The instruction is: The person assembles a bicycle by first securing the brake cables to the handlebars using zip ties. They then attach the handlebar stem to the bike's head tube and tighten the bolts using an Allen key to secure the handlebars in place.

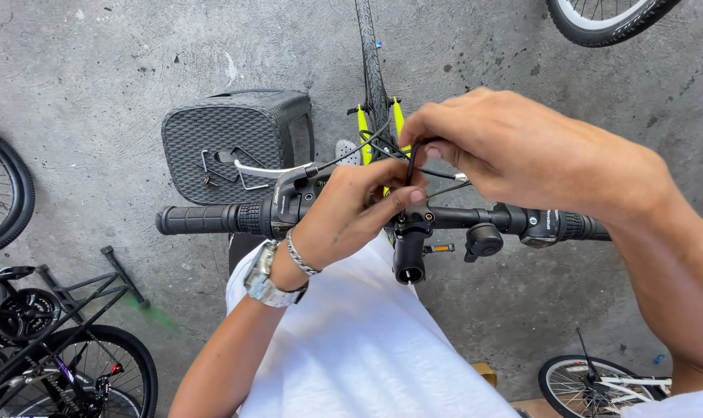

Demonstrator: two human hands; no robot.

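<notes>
The left hand (350, 209) is laid over the middle of the handlebar (452, 217), its fingers curled and its thumb and fingertips pressed together on a thin black cable (410, 162) just above the stem (409, 251). A metal watch (264, 276) and a chain bracelet (299, 254) are worn on that wrist. The right hand (514, 147) is brought in from three o'clock, and the looped top of the same cable is pinched between its thumb and forefinger, the other fingers being folded close. The cable is thus held by both hands at the centre of the picture, right over the bar, and much of its run is hidden beneath the fingers.

At nine o'clock of the hands the black rubber grip (196, 220) is seen, with a silver brake lever (270, 170) just above the shifter beside it. At three o'clock a small black bell (484, 241) is clamped under the bar, and a second shifter (543, 225) lies beyond it. The front tyre (373, 70) and the yellow fork (362, 133) extend toward twelve o'clock, partly covered by the right hand. A grey plastic stool (227, 128) is stood at ten o'clock, with a few small metal parts (220, 172) laid on its seat. Other bicycle wheels are found at one o'clock (607, 19), at nine o'clock (7, 190) and at five o'clock (591, 383), and a dark bicycle (57, 340) lies at seven o'clock on the concrete floor (96, 70). The lower middle is filled by a white shirt (359, 340).
</notes>
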